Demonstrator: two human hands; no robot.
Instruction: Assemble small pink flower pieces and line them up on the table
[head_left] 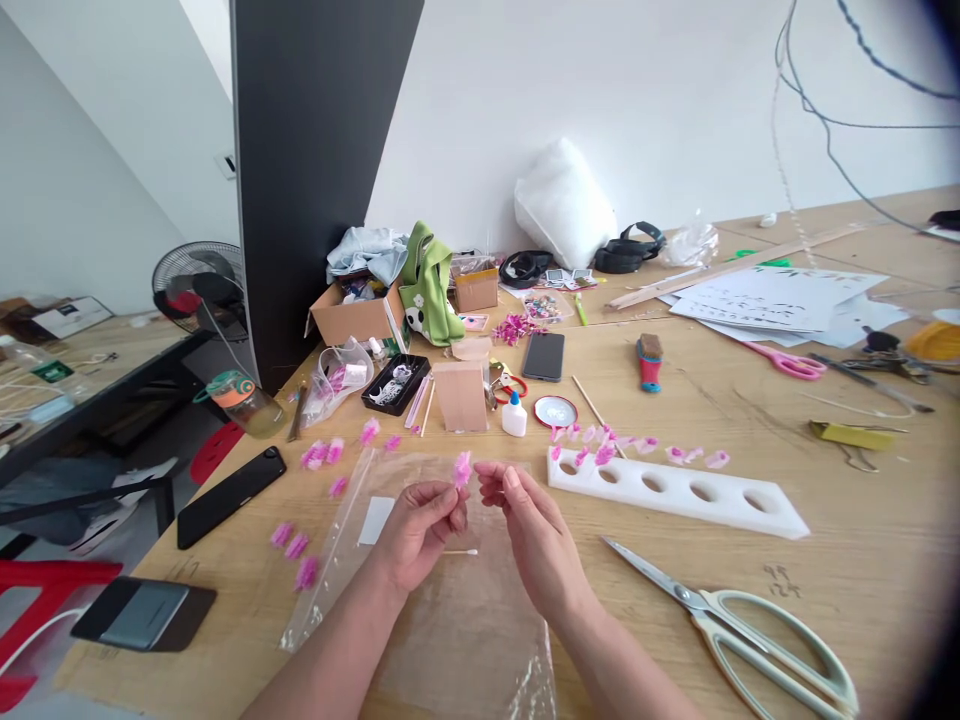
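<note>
Between thumb and fingertips, my left hand [421, 528] pinches a small pink petal piece [463, 469], held upright above a clear plastic bag [442, 620]. Just to its right is my right hand [534, 530], thumb and fingers curled close together; whether anything small is between them is too fine to tell. A cotton swab [461, 552] and a white paper square [376, 521] lie at the bag. More pink pieces [306, 572] are scattered left of it. Other pink petals [604, 453] rest along a white foam strip with round holes [679, 487].
Large scissors [720, 610] lie open at the right. Behind the bag stand a glue bottle [514, 415], a cardboard piece [461, 396] and a black tray [396, 384]. Phones [231, 497] and a power bank [144, 612] lie left; a drink bottle [247, 405] is near the edge.
</note>
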